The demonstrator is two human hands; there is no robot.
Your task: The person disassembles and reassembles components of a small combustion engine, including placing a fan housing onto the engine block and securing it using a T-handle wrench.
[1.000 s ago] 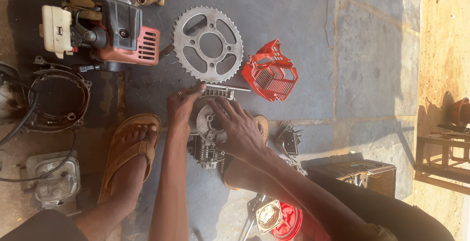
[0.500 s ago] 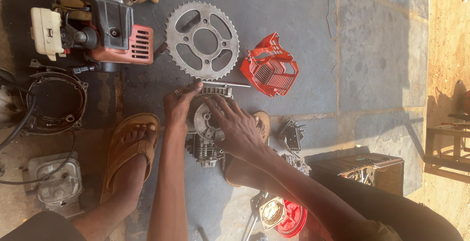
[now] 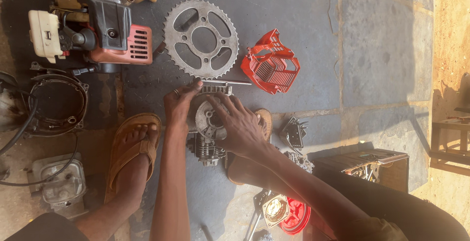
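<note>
We work on a grey cast-metal engine block that rests on the dark stone floor between our feet. Our left hand grips the block's left edge, fingers curled onto its upper rim, a ring visible on one finger. Our right hand lies over the block's right side, fingers spread and pressing on the round housing face. A thin steel rod lies just beyond the block. Above it lies a large toothed steel sprocket, with a red plastic vented cover to its right and a small red-and-black petrol engine to its left. Our left foot wears a brown leather sandal.
</note>
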